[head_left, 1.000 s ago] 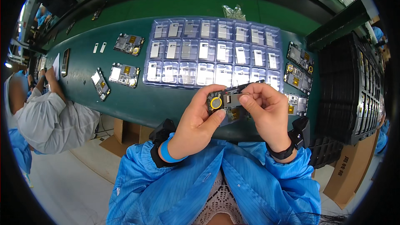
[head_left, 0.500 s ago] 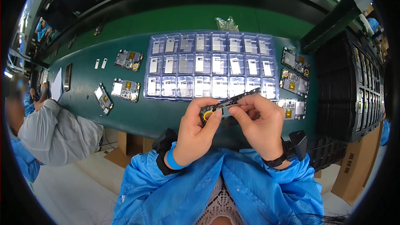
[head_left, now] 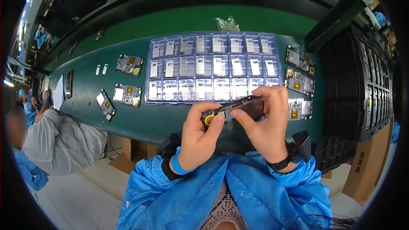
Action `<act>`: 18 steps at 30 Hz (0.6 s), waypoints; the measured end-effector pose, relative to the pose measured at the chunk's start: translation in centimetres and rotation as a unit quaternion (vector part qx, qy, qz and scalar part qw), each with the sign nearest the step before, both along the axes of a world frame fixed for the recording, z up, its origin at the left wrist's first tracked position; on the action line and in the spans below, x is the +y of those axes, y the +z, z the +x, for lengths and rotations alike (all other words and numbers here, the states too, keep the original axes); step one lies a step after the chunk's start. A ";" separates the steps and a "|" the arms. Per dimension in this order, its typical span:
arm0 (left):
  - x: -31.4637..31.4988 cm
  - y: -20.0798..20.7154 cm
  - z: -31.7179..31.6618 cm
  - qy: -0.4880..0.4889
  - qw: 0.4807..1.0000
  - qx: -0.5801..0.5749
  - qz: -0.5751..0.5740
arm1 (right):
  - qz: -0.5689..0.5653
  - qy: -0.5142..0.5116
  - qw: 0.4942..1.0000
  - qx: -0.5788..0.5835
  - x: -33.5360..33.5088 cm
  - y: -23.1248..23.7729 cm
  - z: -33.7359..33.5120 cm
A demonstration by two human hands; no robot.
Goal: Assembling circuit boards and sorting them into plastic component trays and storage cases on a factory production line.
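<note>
A circuit board (head_left: 252, 110) with a yellow ring at its left end is held tilted above the near edge of the bench, in front of the tray. My left hand (head_left: 199, 128) pinches the ring end between thumb and fingers. My right hand (head_left: 269, 121) grips the other end, its thumb pressed along the board's face and its fingers curled over the far edge. Just beyond, a clear plastic tray (head_left: 147, 90) holds rows of small silver metal plates with cutouts. Whether a loose plate lies under my thumbs, I cannot tell.
More circuit boards (head_left: 130, 64) lie left of the tray, beside two small pale strips (head_left: 105, 69). Other boards (head_left: 300, 81) lie at its right, near a tall black rack (head_left: 343, 89). A plastic bag (head_left: 227, 24) sits behind the tray. A co-worker in a grey garment (head_left: 66, 142) sits at left.
The board has turned so more of its dark face shows. My right hand has shifted slightly up and outward, its thumb now flat along the board. The left hand keeps its pinch.
</note>
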State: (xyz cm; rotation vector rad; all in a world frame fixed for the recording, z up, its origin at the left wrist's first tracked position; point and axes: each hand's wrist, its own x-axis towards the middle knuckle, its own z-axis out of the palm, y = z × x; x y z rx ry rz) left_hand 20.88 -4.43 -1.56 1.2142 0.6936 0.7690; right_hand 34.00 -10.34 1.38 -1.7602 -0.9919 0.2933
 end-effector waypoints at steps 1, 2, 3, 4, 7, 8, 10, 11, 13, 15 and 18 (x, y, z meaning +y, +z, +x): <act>0.0 0.0 0.0 0.000 1.000 0.001 0.000 | -0.013 -0.012 1.000 0.013 0.1 0.3 0.1; 0.1 0.0 -0.1 -0.007 1.000 0.000 -0.001 | -0.013 -0.012 1.000 0.014 0.2 0.1 0.3; 0.1 0.1 -0.1 -0.015 1.000 -0.001 -0.002 | -0.002 -0.013 0.999 -0.037 0.2 -0.3 0.6; 0.1 0.1 -0.1 -0.015 1.000 -0.001 -0.002 | 0.009 -0.014 0.996 -0.087 0.1 -0.6 0.9; 0.0 0.0 -0.1 -0.014 1.000 0.000 -0.004 | -0.019 0.040 0.998 -0.040 -0.4 -1.1 1.2; 0.0 0.1 -0.1 -0.016 1.000 0.002 -0.008 | -0.019 0.041 0.998 -0.041 -0.4 -1.1 1.2; 0.0 0.1 -0.2 -0.019 1.000 0.005 -0.013 | -0.024 0.046 0.997 -0.064 -0.5 -1.1 1.0; 0.0 0.1 -0.1 -0.021 1.000 0.002 -0.009 | -0.024 0.046 0.997 -0.064 -0.5 -1.0 1.1; 0.0 0.0 -0.2 -0.022 1.000 0.001 -0.005 | -0.026 0.052 0.996 -0.074 -0.4 -1.0 1.0; 0.0 0.0 -0.2 -0.027 1.000 -0.006 -0.002 | -0.028 0.059 0.994 -0.087 -0.5 -1.0 1.2; -0.1 0.0 -0.3 -0.025 1.000 0.008 0.003 | -0.011 0.044 0.998 -0.053 -0.2 -0.3 0.9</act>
